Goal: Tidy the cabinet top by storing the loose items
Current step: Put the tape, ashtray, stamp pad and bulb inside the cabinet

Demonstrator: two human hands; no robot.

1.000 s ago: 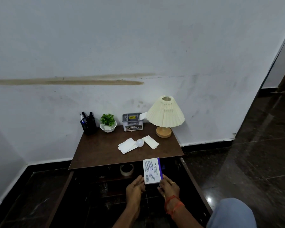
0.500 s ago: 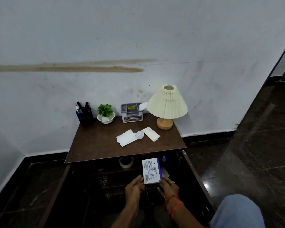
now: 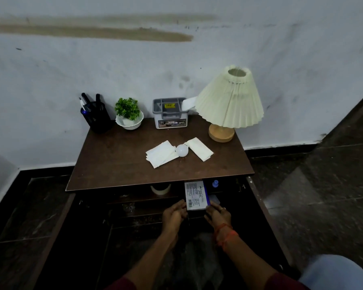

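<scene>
Left hand [image 3: 174, 214] – fingers bent against the lower left edge of a flat white printed box with a violet edge [image 3: 196, 195], holding it.
Right hand [image 3: 218, 215] – fingers curled on the same box's lower right corner; a ring on one finger and an orange-red thread band [image 3: 226, 233] on the wrist.
The box sits between the two hands, inside the dark open cabinet, just under the front lip of the brown wooden cabinet top [image 3: 113, 164].
Beside it on the shelf: a pale roll of tape [image 3: 160, 188] to the left and a small blue-capped bottle [image 3: 215, 183] to the right.
On the top, middle: a stack of white folded papers [image 3: 160, 156], a white round bulb [image 3: 182, 150] touching it, and another white folded paper [image 3: 200, 151] just right of the bulb.
Back row against the wall, left to right: black mesh pen holder [image 3: 95, 116], green plant in a white bowl [image 3: 129, 115], grey plastic organiser [image 3: 169, 113], cream pleated-shade lamp on a wooden base [image 3: 230, 101].
</scene>
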